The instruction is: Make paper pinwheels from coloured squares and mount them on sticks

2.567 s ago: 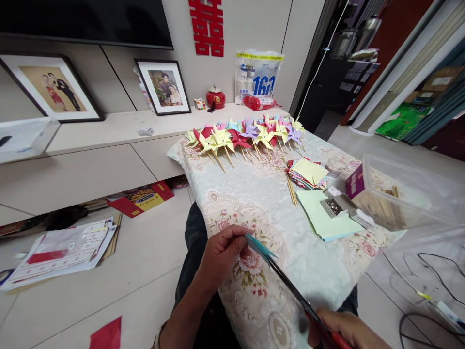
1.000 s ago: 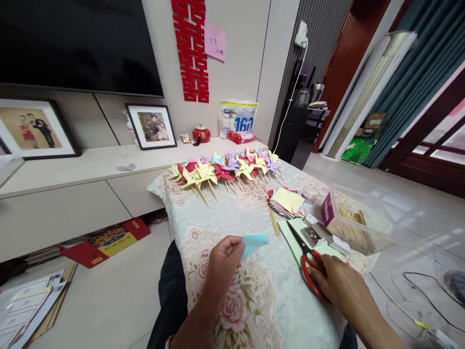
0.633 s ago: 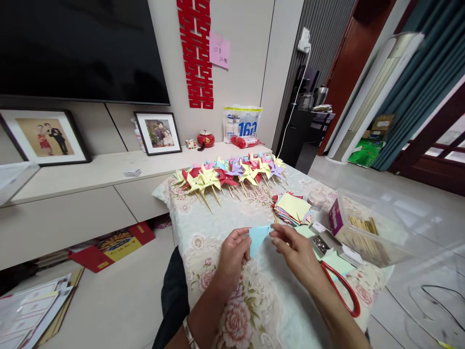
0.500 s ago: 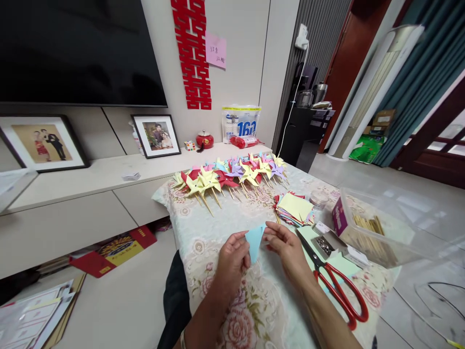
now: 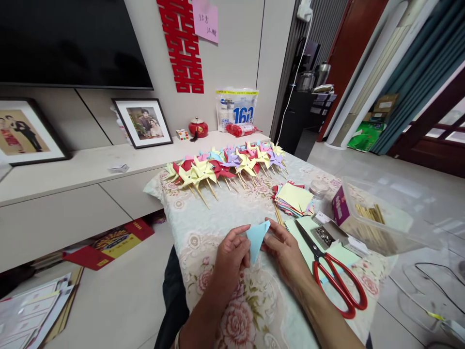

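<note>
Well past the blue paper (image 5: 256,237), packaging (image 5: 237,110) reads "160".

Shows as a single piece of light-blue paper (image 5: 256,237), plain on the face turned to view. Tapers from a broad upper edge down to a narrow point in the gap between the hands, roughly triangular. Held at the upper left by the left hand (image 5: 232,249) and near the upper right corner by the right hand (image 5: 285,249). Looks folded, with a slim layer along the right side. Slopes upward toward the right hand.
</note>
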`<state>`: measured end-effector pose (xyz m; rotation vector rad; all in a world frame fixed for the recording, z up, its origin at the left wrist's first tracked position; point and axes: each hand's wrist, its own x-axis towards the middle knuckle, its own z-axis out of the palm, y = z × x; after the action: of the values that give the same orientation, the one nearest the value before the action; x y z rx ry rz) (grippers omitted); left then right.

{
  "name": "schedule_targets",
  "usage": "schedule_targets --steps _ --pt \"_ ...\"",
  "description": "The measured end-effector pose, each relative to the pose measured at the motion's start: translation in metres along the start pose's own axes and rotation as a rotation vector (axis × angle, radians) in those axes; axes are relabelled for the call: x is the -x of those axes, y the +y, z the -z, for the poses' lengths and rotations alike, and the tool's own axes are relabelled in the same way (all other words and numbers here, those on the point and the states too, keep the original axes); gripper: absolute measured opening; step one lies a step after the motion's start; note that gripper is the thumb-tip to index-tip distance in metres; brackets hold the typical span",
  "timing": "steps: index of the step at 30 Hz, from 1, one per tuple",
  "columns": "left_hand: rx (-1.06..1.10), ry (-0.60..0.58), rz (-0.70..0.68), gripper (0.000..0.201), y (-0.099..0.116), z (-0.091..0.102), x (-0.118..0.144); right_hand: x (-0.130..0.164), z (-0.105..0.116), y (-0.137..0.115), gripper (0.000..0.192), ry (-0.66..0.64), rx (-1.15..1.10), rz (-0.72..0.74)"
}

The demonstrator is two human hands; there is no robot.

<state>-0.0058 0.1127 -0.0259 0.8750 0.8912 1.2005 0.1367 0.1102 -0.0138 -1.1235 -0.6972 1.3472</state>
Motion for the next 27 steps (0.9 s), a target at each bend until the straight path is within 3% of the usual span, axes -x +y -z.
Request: schedule_targets --steps 4,10,14,17,23,27 --pt "-0.105 -0.031 0.04 0.047 -0.001 0.0 0.002 0.002 -0.004 -0.003 0.07 -0.02 -0.065 -0.057" --pt "-0.25 -0.08 -0.003 0.063 -0.004 -0.001 0.007 -0.003 0.003 0.003 0.07 0.019 0.087 0.106" --pt "-0.198 -0.093 -0.032 0.089 -0.013 -0.002 0.008 -0.002 0.005 0.004 0.064 0.064 0.182 0.207" --pt "-0.149 -0.12 -0.041 0.087 -0.017 -0.002 0.008 0.0 0.004 0.003 0.061 0.049 0.191 0.223" --pt "-0.15 -0.179 -0.027 0.075 -0.016 0.003 0.008 0.001 0.0 -0.001 0.057 0.026 -0.053 0.048" --pt "-0.092 -0.143 -0.01 0.069 -0.01 0.003 0.012 0.002 -0.002 -0.006 0.047 -0.024 -0.158 -0.074"
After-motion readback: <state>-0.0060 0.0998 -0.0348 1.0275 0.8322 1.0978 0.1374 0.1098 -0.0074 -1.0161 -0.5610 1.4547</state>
